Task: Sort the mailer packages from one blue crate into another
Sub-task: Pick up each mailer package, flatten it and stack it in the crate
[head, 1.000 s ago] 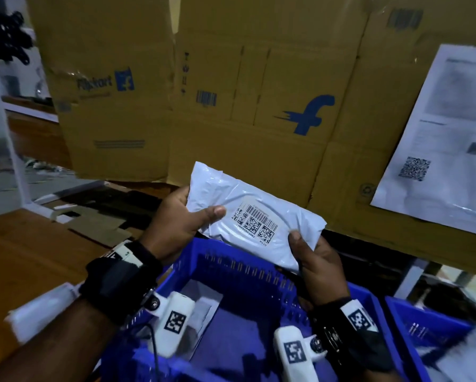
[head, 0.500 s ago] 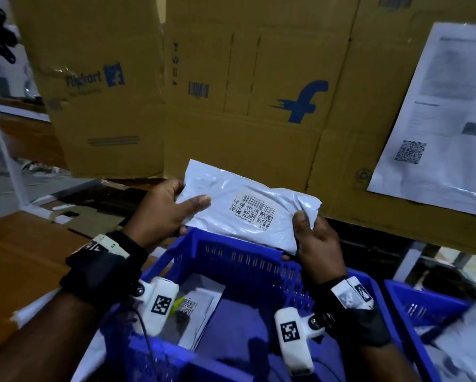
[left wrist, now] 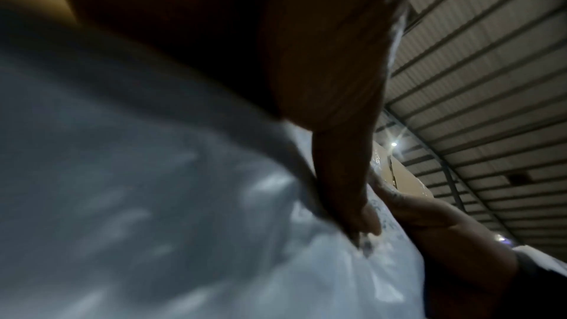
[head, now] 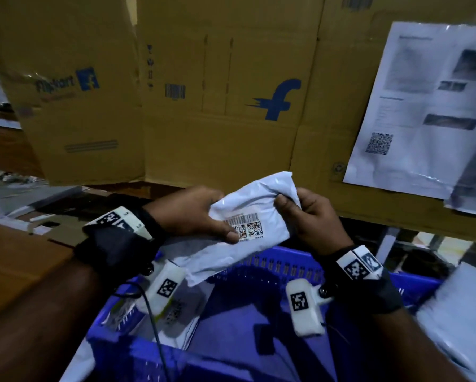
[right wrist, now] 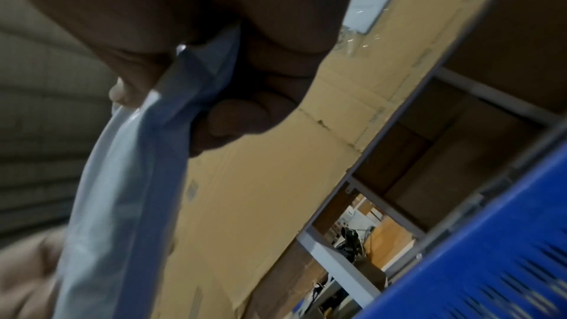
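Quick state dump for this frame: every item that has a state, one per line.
white mailer: lifted above the crate, held at both ends, label side up, crumpled at the right end.
left hand: grips the mailer's left end, thumb beside the barcode label.
right hand: pinches the mailer's right end.
blue crate: open-topped, below the hands, mailers lying flat inside at the left.
second blue crate: at right, mostly hidden, contents unclear.

Readable markings: Flipkart branding, barcodes and square codes

The brown cardboard wall (head: 231,119) carries the blue word "Flipkart" with a logo square at its left, a large blue "f" mark at centre, and a printed barcode between them. The white plastic mailer package (head: 247,224) bears a barcode label with two square codes; its small print is illegible. The white printed sheet (head: 424,106) shows a QR code and blurred text.
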`<state>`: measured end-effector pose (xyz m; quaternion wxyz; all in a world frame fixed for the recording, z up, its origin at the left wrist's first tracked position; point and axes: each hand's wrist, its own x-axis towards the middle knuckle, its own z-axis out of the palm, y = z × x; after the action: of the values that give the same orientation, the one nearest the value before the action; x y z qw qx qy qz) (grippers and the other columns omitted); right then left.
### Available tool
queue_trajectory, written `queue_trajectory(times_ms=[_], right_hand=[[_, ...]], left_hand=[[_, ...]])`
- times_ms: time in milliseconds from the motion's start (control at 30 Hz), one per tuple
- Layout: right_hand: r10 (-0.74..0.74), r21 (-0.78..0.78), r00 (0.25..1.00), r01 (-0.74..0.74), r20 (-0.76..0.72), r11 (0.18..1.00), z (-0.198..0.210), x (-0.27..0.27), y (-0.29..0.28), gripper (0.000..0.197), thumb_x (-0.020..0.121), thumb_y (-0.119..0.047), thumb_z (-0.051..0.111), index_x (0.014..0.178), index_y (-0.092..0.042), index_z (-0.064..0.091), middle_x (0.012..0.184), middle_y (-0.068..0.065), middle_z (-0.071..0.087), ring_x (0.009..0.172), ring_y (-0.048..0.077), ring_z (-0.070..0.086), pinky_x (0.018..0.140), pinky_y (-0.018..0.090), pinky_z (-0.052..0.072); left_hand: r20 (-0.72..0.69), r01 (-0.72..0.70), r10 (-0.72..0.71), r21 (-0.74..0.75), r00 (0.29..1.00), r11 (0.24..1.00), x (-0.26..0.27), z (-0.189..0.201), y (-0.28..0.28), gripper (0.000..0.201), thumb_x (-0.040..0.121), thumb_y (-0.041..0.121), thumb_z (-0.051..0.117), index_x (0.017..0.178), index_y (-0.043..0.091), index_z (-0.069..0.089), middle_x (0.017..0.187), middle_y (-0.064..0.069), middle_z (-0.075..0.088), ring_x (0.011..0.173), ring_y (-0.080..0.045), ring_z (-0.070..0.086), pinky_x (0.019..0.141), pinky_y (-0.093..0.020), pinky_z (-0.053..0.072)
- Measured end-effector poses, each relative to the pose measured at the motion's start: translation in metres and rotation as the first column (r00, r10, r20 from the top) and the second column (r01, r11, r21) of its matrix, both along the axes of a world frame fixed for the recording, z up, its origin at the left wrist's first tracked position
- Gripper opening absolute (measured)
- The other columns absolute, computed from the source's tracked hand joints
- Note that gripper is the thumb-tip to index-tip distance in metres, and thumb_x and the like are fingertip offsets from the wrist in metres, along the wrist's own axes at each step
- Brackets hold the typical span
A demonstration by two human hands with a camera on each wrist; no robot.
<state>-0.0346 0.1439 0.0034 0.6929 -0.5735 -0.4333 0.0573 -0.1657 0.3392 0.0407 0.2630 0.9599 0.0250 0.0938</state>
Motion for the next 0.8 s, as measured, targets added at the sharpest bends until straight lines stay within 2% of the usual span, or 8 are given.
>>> queue_trajectory(times_ms=[133, 267, 367, 433, 500, 633, 733, 800], right_hand=[[-0.099, 0.12, 0.966, 0.13, -0.238, 0.984, 0.004, 0.011, -0.011, 0.016, 0.087, -0.021, 0.064, 0.093, -0.007, 0.063, 0.08, 0.005, 0.07, 0.074, 0.017, 0.063, 0.065, 0.028, 0.053], [0.136, 0.162, 0.874, -0.067, -0.466, 0.985, -0.005, 0.003, -0.007, 0.05, 0.083, -0.036, 0.066, 0.124, -0.01, 0.054, 0.101, 0.012, 0.07, 0.08, 0.027, 0.064, 0.06, 0.031, 0.051], [0.219, 0.16, 0.85, -0.161, -0.478, 0.974, -0.018, -0.014, 0.005, 0.048, 0.085, -0.029, 0.071, 0.124, -0.005, 0.056, 0.109, 0.021, 0.068, 0.079, 0.034, 0.064, 0.061, 0.035, 0.05], [0.236, 0.191, 0.862, -0.166, -0.448, 0.967, -0.023, -0.02, 0.01, 0.043, 0.09, -0.021, 0.063, 0.125, 0.003, 0.056, 0.119, 0.029, 0.063, 0.1, 0.043, 0.065, 0.081, 0.048, 0.056], [0.215, 0.197, 0.867, -0.138, -0.449, 0.971, -0.025, -0.02, 0.013, 0.041, 0.09, -0.017, 0.063, 0.124, 0.004, 0.058, 0.121, 0.031, 0.062, 0.111, 0.048, 0.06, 0.096, 0.06, 0.048], [0.088, 0.156, 0.889, -0.018, -0.45, 0.988, -0.022, -0.01, 0.016, 0.041, 0.083, -0.027, 0.073, 0.115, -0.003, 0.066, 0.116, 0.025, 0.067, 0.108, 0.046, 0.063, 0.097, 0.066, 0.045], [0.028, 0.124, 0.871, 0.037, -0.49, 0.992, -0.02, -0.002, 0.02, 0.05, 0.079, -0.041, 0.077, 0.113, -0.006, 0.069, 0.114, 0.02, 0.069, 0.107, 0.043, 0.065, 0.097, 0.064, 0.046], [0.019, 0.084, 0.84, 0.031, -0.543, 0.996, -0.023, 0.002, 0.027, 0.057, 0.078, -0.048, 0.077, 0.116, -0.007, 0.067, 0.115, 0.019, 0.069, 0.111, 0.048, 0.061, 0.097, 0.067, 0.044]], left_hand=[[0.126, 0.038, -0.012, -0.206, 0.992, 0.978, 0.0, 0.001, -0.007, 0.033, 0.069, 0.035, 0.087, 0.093, 0.02, 0.071, 0.089, 0.007, 0.076, 0.083, -0.009, 0.071, 0.078, -0.036, 0.056], [0.238, 0.016, 0.065, -0.326, 0.969, 0.945, 0.009, 0.005, -0.016, 0.037, 0.068, 0.032, 0.088, 0.099, 0.02, 0.071, 0.093, 0.005, 0.077, 0.088, -0.014, 0.073, 0.082, -0.044, 0.058], [0.223, 0.062, 0.038, -0.426, 0.974, 0.902, 0.014, 0.003, -0.025, 0.043, 0.068, 0.028, 0.089, 0.104, 0.014, 0.07, 0.098, -0.002, 0.076, 0.094, -0.022, 0.072, 0.084, -0.048, 0.058], [0.175, 0.106, -0.024, -0.478, 0.984, 0.872, 0.014, 0.001, -0.03, 0.038, 0.074, 0.019, 0.084, 0.109, 0.011, 0.069, 0.101, -0.005, 0.076, 0.094, -0.021, 0.072, 0.082, -0.039, 0.058], [0.145, 0.109, -0.04, -0.511, 0.989, 0.853, 0.011, -0.001, -0.031, 0.035, 0.077, 0.016, 0.08, 0.11, 0.009, 0.068, 0.101, -0.006, 0.076, 0.091, -0.02, 0.073, 0.078, -0.032, 0.058], [0.092, 0.095, -0.052, -0.565, 0.994, 0.819, 0.006, -0.004, -0.024, 0.03, 0.08, 0.008, 0.076, 0.107, 0.004, 0.065, 0.1, -0.011, 0.075, 0.088, -0.024, 0.072, 0.071, -0.03, 0.059], [0.091, 0.082, -0.036, -0.561, 0.995, 0.824, 0.004, -0.009, -0.018, 0.035, 0.076, 0.013, 0.081, 0.105, 0.003, 0.065, 0.099, -0.015, 0.075, 0.092, -0.034, 0.071, 0.076, -0.043, 0.058], [0.119, 0.07, -0.003, -0.56, 0.993, 0.825, 0.005, -0.014, -0.015, 0.038, 0.075, 0.016, 0.084, 0.105, 0.002, 0.066, 0.099, -0.019, 0.074, 0.094, -0.041, 0.069, 0.081, -0.054, 0.055]])
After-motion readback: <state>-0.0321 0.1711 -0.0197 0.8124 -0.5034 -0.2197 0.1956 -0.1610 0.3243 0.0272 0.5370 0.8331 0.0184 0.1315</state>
